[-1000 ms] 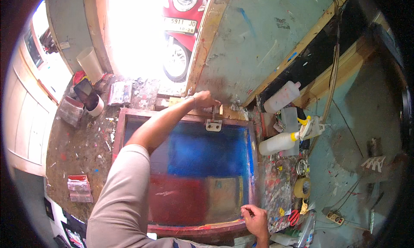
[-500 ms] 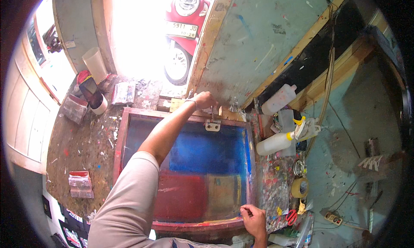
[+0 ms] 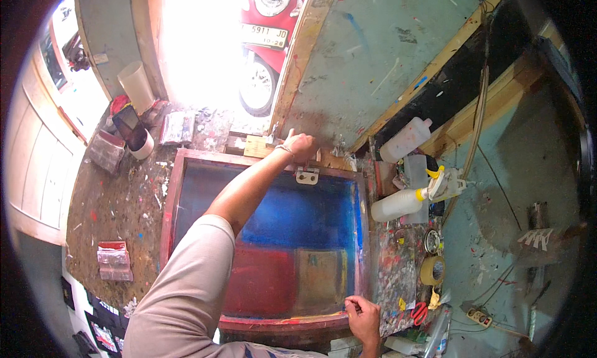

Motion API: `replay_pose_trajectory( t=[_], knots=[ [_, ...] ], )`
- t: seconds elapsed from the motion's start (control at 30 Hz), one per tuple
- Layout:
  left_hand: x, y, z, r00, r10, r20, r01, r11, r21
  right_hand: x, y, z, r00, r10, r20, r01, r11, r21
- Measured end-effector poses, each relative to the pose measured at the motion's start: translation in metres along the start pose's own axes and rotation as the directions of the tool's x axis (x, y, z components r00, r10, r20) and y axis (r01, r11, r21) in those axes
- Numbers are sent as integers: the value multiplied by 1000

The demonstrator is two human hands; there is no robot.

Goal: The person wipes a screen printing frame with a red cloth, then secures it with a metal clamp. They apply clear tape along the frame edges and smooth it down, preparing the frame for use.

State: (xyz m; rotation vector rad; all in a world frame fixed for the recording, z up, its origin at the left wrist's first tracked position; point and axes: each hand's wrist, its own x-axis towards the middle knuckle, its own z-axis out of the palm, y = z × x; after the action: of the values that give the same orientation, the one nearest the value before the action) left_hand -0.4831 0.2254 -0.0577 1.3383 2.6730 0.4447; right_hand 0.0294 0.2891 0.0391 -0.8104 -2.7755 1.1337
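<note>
The framed screen point(image 3: 171, 215), its mesh stained blue, dark red and tan, lies flat in the middle of the bench point(image 3: 87, 199), partly under the reaching left arm. The left hand point(image 3: 301, 148) is at the far side, just beyond the metal clamp point(image 3: 307, 176) on the frame's far rim; it is curled, knuckles up, and its fingertips are hidden, so I cannot tell whether it has hold of anything. Farther right and near, the right hand point(image 3: 364, 316) is loosely curled at the frame's near right corner, with nothing visible in it; whether it grips the rim cannot be told. For work at the clamp, I would keep the frame square and still, favour small, even movements of the left hand, and keep the sleeve off the mesh. The bench is worn and paint-flecked. On its left sit a small clear packet point(image 3: 115, 261) and, farther away, a dark phone point(image 3: 129, 123) leaning in a white cup point(image 3: 142, 148). Beyond the far edge a bright doorway shows a red motorbike point(image 3: 273, 54), and right of it rises a scuffed, pale green wall point(image 3: 385, 53). Along the right side are a squeeze bottle point(image 3: 404, 140), a spray bottle point(image 3: 398, 205), a roll of tape point(image 3: 431, 271) and, nearest, red-handled scissors point(image 3: 420, 312).
</note>
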Motion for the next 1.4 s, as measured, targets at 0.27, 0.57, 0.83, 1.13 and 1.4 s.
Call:
replay_pose_trajectory(
  t=[0.27, 0.57, 0.83, 1.13, 1.4],
  knots=[
    [13, 18, -32, 977, -211, 36, 202, 963, 178, -5, 13, -1, 999, 25, -33, -25, 1000, 13],
    [12, 21, -21, 977, -173, 128, 156, 979, 134, 9, 23, -3, 1000, 15, -14, -14, 1000, 23],
    [-14, -9, -27, 997, 46, -57, -51, 995, -91, 21, 27, -6, 1000, -28, 4, 28, 999, 37],
    [-101, 17, -68, 844, -308, -439, -175, 616, -768, 39, 50, 3, 989, 52, -138, -38, 994, 103],
    [-402, -12, -77, 373, -817, -439, 343, 561, -753, 38, 93, 21, 978, -12, -206, -36, 974, -224]
  ],
)
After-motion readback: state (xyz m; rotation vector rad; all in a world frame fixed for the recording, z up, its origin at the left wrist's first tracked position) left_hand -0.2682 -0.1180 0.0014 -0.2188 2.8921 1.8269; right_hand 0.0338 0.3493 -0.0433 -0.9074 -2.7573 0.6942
